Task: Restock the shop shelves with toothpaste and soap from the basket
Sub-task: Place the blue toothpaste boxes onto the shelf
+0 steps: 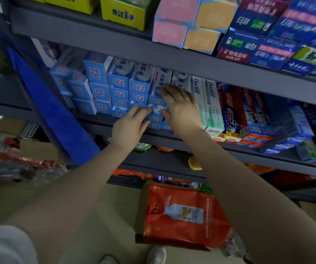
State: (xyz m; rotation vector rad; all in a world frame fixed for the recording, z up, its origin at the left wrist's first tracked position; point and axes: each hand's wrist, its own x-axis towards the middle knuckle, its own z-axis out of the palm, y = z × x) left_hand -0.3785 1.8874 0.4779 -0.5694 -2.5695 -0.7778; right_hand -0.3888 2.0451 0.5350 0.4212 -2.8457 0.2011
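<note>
Light blue toothpaste boxes are stacked in rows on the middle shelf. My left hand and my right hand both reach into that shelf. Between their fingertips sits one blue and white toothpaste box at the front of the stack, touched from both sides. My right hand wears a ring and lies flat against the boxes, fingers spread. White "Doctor" toothpaste boxes stand just right of my right hand. No basket is in view.
The upper shelf overhangs the boxes, carrying yellow, pink and dark blue cartons. Red and blue toothpaste packs fill the shelf's right side. An orange refill pouch in a cardboard box stands on the floor. A blue post slants at left.
</note>
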